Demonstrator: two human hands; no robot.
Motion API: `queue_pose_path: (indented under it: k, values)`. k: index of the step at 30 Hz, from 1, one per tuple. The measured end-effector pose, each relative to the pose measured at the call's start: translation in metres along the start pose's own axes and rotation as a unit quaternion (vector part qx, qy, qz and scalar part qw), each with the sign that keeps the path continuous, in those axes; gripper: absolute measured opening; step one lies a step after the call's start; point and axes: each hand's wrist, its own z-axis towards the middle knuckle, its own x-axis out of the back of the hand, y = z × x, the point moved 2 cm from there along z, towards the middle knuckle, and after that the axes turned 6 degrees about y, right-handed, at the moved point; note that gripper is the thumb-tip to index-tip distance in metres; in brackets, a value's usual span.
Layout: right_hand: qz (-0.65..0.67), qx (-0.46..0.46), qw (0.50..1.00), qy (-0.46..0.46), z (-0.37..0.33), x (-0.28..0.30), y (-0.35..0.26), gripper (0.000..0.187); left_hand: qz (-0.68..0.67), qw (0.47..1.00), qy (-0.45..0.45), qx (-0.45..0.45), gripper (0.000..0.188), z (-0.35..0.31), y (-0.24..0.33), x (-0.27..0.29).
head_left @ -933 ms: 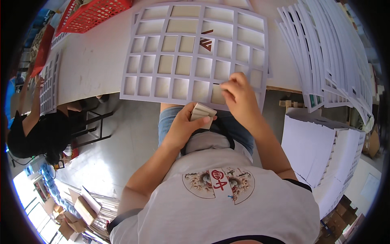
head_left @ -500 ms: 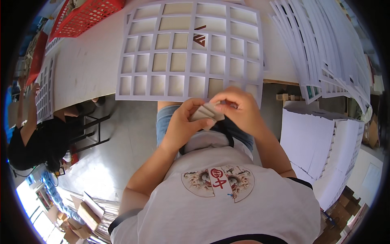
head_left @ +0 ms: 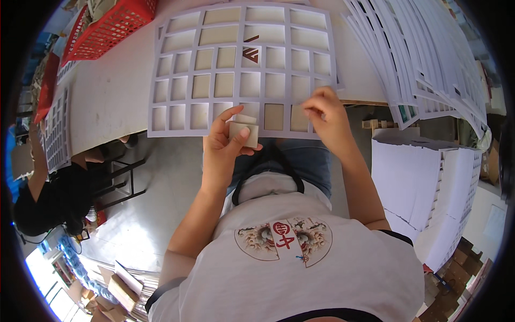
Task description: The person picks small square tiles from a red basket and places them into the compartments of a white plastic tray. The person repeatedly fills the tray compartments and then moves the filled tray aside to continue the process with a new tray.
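Observation:
My left hand (head_left: 221,147) grips a small stack of beige square tiles (head_left: 244,134), thumb across the top one, just off the near edge of the white grid panel (head_left: 182,133). My right hand (head_left: 328,115) is raised over the panel's near right corner. Its thumb and index finger are pinched together; whatever they may hold is too small or hidden to make out. Beside those fingertips, a beige tile (head_left: 299,119) fills a window in the nearest row, and another beige tile (head_left: 273,117) sits one window to the left. Several other windows are beige, the rest white.
A red plastic basket (head_left: 110,32) stands at the far left of the white table (head_left: 102,102). Fanned white grid panels (head_left: 407,59) are stacked at the right, above a large white carton (head_left: 407,177). Another person in black (head_left: 53,188) is at the left beside a dark metal stool (head_left: 126,177).
My hands have come apart. The left has moved left with the tiles; the right has gone forward to the panel's near right part. A second beige tile now shows in the nearest row.

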Motion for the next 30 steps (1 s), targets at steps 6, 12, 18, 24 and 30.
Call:
queue_pose_path:
  k: [6, 12, 18, 24, 30]
  values:
    - [-0.114, 0.150, 0.981, -0.043, -0.011, 0.009, -0.015, 0.021, -0.017, 1.000, 0.004, -0.002, 0.040, 0.004, -0.005, -0.009]
    - [0.158, -0.103, 0.974, -0.127, -0.021, -0.003, -0.057, 0.028, -0.022, 0.997, -0.069, -0.012, 0.040, 0.000, -0.009, -0.034]
    - [0.223, -0.136, 0.963, 0.065, -0.004, 0.039, -0.023, 0.028, -0.029, 0.998, -0.010, -0.049, 0.031, 0.006, 0.008, -0.021]
    - [-0.038, -0.065, 0.996, -0.057, -0.005, 0.052, 0.008, 0.028, 0.236, 0.927, 0.078, -0.282, 0.019, 0.035, 0.014, -0.001]
    - [-0.102, -0.066, 0.989, -0.088, -0.006, 0.048, 0.007, 0.031, 0.425, 0.854, 0.055, -0.294, 0.024, 0.045, 0.011, -0.002]
